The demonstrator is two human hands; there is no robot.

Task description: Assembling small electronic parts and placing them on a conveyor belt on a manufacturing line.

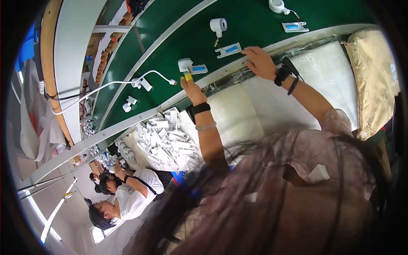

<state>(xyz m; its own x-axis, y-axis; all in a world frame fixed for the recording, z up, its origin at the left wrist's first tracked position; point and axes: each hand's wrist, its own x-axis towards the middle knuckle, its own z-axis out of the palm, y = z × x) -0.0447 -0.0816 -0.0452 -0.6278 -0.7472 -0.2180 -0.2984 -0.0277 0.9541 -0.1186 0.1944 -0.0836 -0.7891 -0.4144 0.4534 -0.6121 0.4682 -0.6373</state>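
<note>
My left hand (194, 92) is at the near edge of the green belt, fingers curled together. A yellow wrap or cap (188, 77) shows at its fingertips; anything pinched there is hidden. Just beyond them lie a white round-headed housing (185, 65) and a white shell (199, 69) with a blue cell inside. My right hand (260, 63) has its fingers stretched and apart, fingertips beside the end of another white shell (228, 50) with a blue cell. Thin wires run from that shell to a white round-headed unit (218, 26).
Another wired unit (277, 6) lies farther right on the green belt (170, 38). A white cable (123, 82) hangs over the belt at left. A heap of white plastic parts (165, 138) lies beside my left forearm. Co-workers (131, 195) sit at lower left; a brown paper sack (374, 85) lies right.
</note>
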